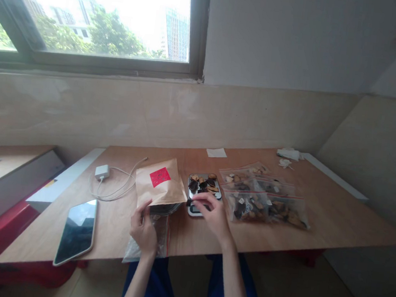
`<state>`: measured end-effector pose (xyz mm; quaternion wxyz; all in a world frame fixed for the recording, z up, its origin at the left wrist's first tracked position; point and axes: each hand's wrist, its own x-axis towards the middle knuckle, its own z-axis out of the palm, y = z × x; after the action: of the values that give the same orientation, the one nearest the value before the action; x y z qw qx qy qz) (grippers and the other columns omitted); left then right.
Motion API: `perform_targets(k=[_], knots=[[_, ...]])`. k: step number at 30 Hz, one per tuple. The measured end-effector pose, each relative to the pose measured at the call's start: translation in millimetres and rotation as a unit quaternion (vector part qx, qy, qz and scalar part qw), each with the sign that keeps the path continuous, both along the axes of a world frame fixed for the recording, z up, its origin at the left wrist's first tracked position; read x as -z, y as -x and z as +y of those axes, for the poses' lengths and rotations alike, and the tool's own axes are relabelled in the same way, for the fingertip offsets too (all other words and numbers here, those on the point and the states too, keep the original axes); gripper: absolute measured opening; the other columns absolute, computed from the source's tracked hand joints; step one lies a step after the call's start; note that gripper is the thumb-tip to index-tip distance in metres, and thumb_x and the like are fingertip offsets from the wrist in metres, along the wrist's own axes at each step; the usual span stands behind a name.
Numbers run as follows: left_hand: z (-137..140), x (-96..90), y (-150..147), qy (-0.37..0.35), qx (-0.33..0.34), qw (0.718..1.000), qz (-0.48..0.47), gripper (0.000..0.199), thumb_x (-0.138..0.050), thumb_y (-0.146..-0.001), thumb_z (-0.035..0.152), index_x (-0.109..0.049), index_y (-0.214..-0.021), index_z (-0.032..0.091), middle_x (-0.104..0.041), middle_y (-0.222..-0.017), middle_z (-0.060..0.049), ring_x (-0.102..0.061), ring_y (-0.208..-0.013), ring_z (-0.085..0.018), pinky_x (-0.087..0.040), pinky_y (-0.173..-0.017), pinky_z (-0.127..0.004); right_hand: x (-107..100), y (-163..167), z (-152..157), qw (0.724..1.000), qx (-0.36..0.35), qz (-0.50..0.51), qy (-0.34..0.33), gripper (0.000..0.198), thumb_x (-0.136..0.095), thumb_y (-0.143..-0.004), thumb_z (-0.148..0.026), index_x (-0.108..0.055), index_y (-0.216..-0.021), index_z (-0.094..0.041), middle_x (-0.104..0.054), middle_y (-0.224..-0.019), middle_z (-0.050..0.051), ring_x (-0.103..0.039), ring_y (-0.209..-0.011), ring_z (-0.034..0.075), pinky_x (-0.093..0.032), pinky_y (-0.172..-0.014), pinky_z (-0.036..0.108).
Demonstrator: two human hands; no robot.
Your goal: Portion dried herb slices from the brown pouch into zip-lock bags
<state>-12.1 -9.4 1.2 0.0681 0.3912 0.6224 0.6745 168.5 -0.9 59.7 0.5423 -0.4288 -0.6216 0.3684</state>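
Observation:
My left hand (pixel 144 230) grips the near edge of a brown paper bag (pixel 167 193) with a red square label, its mouth facing me and dark inside. Between the fingertips of my right hand (pixel 214 214) is a small dark dried piece (pixel 189 202), held beside the bag's right corner. Just beyond that hand sits a small white digital scale (pixel 195 212), partly covered by my fingers. Several dark and tan dried pieces (pixel 203 184) lie on its platform; I cannot tell their exact kind. Under my left hand, a clear zip bag (pixel 132 250) hangs over the table's front edge.
Several clear zip bags (pixel 266 204) of similar pieces lie right of the scale. To the left are a tablet (pixel 77 232), a white charger (pixel 102 172) and its cable. White paper (pixel 216 153) and crumpled tissue (pixel 288 153) lie toward the wall. A red stool (pixel 10 227) stands at left.

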Motion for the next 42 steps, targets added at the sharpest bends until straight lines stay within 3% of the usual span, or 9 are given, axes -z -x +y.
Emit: perform_targets(k=[2, 5, 8, 11, 17, 24, 30, 42], knots=[[1, 0.4, 0, -0.002, 0.006, 1.000, 0.003, 0.027, -0.047, -0.084, 0.038, -0.065, -0.095, 0.021, -0.066, -0.100, -0.005, -0.058, -0.095, -0.019, -0.044, -0.083, -0.033, 0, -22, 25, 0.990, 0.112, -0.065, -0.057, 0.013, -0.056, -0.080, -0.028, -0.065, -0.084, -0.020, -0.064, -0.089, 0.005, -0.059, -0.088, 0.018, -0.046, -0.082, 0.033], [2, 1.7, 2, -0.003, 0.007, 1.000, 0.012, 0.026, -0.048, -0.084, 0.038, -0.065, -0.095, 0.021, -0.066, -0.100, -0.005, -0.058, -0.095, -0.019, -0.044, -0.082, -0.033, 5, -39, 71, 0.958, 0.201, -0.179, -0.102, 0.010, -0.058, -0.078, -0.023, -0.067, -0.077, -0.018, -0.062, -0.084, 0.007, -0.055, -0.088, 0.021, -0.043, -0.084, 0.037], [1, 2.2, 2, 0.004, -0.003, 1.000, 0.007, 0.027, -0.048, -0.084, 0.039, -0.065, -0.095, 0.021, -0.066, -0.098, -0.005, -0.058, -0.092, -0.019, -0.044, -0.080, -0.032, 12, -41, 110, 0.935, 0.197, -0.279, -0.094, 0.012, -0.057, -0.077, -0.019, -0.069, -0.076, -0.018, -0.061, -0.084, 0.009, -0.053, -0.088, 0.023, -0.042, -0.083, 0.039], [0, 1.2, 2, 0.012, -0.010, 1.000, -0.006, 0.028, -0.047, -0.084, 0.039, -0.064, -0.095, 0.020, -0.065, -0.097, -0.004, -0.058, -0.090, -0.019, -0.044, -0.078, -0.032, 18, -41, 122, 0.920, 0.190, -0.330, -0.088, 0.016, -0.054, -0.077, -0.015, -0.070, -0.078, -0.017, -0.061, -0.087, 0.010, -0.052, -0.089, 0.024, -0.042, -0.083, 0.041], [-3, -2.4, 0, 0.015, -0.008, 1.000, -0.017, 0.028, -0.048, -0.083, 0.039, -0.064, -0.094, 0.020, -0.065, -0.097, -0.005, -0.058, -0.089, -0.019, -0.043, -0.074, -0.030, 26, -49, 71, 0.924, 0.254, -0.231, -0.168, 0.028, -0.040, -0.084, -0.014, -0.065, -0.097, -0.018, -0.058, -0.096, 0.009, -0.051, -0.096, 0.021, -0.040, -0.088, 0.039], [-5, -6.0, -2, 0.021, -0.025, 0.999, -0.031, 0.027, -0.049, -0.083, 0.038, -0.065, -0.094, 0.020, -0.066, -0.095, -0.003, -0.058, -0.082, -0.016, -0.042, -0.063, -0.025, 53, -35, 1, 0.953, 0.240, -0.127, -0.132, 0.025, -0.038, -0.084, -0.010, -0.059, -0.075, -0.020, -0.057, -0.082, 0.003, -0.055, -0.083, 0.016, -0.044, -0.078, 0.029], [-6, -7.5, -3, 0.038, -0.026, 0.999, -0.019, 0.028, -0.050, -0.082, 0.039, -0.065, -0.094, 0.019, -0.066, -0.093, -0.003, -0.056, -0.073, -0.013, -0.039, -0.057, -0.023, 58, -28, -10, 0.972, 0.166, -0.116, -0.116, 0.027, -0.038, -0.080, -0.006, -0.056, -0.066, -0.020, -0.054, -0.073, 0.001, -0.056, -0.073, 0.013, -0.043, -0.070, 0.025], [-3, -6.3, -2, 0.046, -0.020, 0.999, 0.011, 0.030, -0.048, -0.082, 0.040, -0.065, -0.096, 0.020, -0.066, -0.097, -0.004, -0.056, -0.078, -0.015, -0.041, -0.059, -0.024, 53, -32, -19, 0.981, 0.121, -0.103, -0.110, 0.029, -0.034, -0.074, -0.005, -0.054, -0.061, -0.021, -0.055, -0.064, 0.001, -0.055, -0.064, 0.016, -0.043, -0.060, 0.027]])
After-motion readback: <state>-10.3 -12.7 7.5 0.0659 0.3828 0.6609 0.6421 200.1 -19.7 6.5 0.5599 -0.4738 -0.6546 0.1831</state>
